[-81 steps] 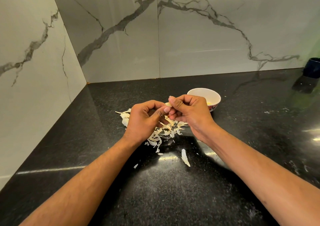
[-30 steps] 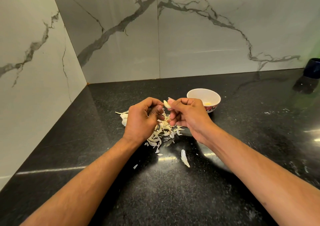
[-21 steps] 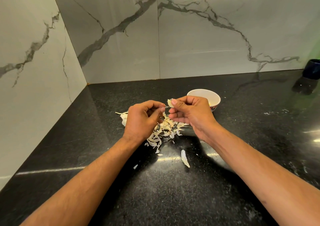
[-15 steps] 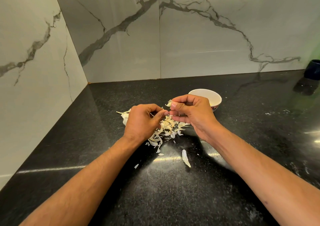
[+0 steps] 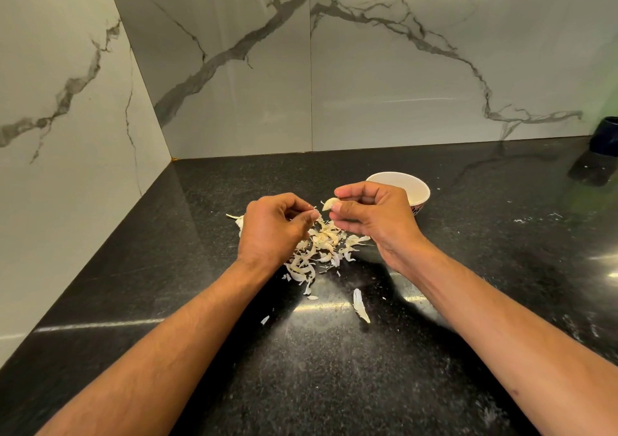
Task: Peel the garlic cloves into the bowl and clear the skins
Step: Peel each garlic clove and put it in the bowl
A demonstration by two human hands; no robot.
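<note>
The right hand (image 5: 374,216) is pinching a garlic clove (image 5: 329,203) beside the white bowl (image 5: 413,192). The left hand (image 5: 274,230), now drawn apart from it, is pinching a skin strip (image 5: 317,216) above the skin pile (image 5: 322,246).

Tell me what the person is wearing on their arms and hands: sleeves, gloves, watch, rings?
Nothing that shows: both forearms are bare right down to the picture's lower edge, with no sleeve or cuff. The left hand and right hand wear no gloves, and no watch, band or ring is visible.

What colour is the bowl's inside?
White or off-white; the bowl shows best in the head view, behind the right hand.
</note>
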